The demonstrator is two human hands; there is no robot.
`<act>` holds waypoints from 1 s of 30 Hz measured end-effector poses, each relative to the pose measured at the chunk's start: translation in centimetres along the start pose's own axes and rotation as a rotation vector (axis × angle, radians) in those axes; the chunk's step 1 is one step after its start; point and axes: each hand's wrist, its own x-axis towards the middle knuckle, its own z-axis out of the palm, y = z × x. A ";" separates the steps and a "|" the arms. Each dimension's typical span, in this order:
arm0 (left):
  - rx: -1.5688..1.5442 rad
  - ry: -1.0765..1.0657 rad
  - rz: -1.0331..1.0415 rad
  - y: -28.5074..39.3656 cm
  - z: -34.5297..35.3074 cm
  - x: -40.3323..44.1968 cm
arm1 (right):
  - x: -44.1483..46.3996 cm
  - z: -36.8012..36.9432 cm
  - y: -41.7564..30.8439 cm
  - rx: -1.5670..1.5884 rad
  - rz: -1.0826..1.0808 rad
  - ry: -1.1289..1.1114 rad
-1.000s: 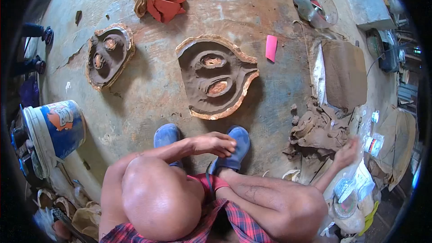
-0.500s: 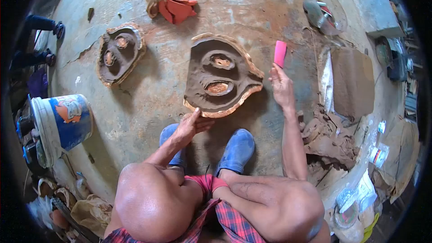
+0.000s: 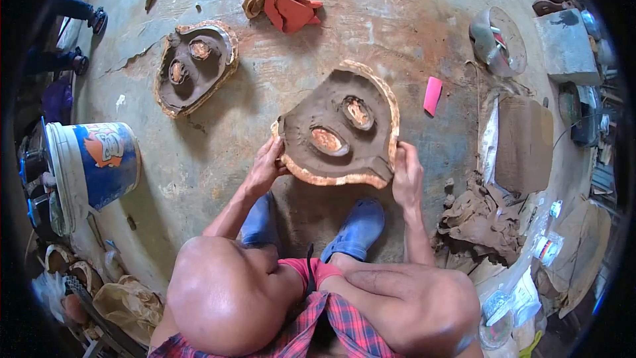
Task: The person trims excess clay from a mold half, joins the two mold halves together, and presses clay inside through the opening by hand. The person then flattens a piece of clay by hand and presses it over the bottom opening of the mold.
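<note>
Both hands hold the larger clay-lined mould, which has a pale, rough rim and two oval openings with orange centres. My left hand grips its left edge, fingers partly under the rim. On the right edge, near the lower corner, my right hand is closed round the rim. A pink flat piece lies on the floor to the right of the mould. The smaller clay-lined mould rests on the floor at the upper left.
A red and tan cloth bundle lies at the top. At the left stands a white and blue bucket. To the right are a brown clay slab, torn clay and a metal bowl. Another person's feet show upper left.
The larger mould has turned clockwise, and both hands now grip it. My right hand has left the pink piece, which lies near its earlier spot, and moved to the mould's right edge.
</note>
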 end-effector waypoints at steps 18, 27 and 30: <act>-0.327 0.171 -0.491 4.2 -4.8 -4.2 | 2.3 1.9 -22.2 -0.247 -0.542 -0.333; -0.131 0.210 -0.324 4.8 -10.3 -5.4 | 5.0 0.2 -24.9 -0.415 -0.410 -0.626; -0.109 0.682 -0.018 6.8 -15.1 -4.0 | 7.5 -0.1 -25.4 -0.430 -0.418 -0.680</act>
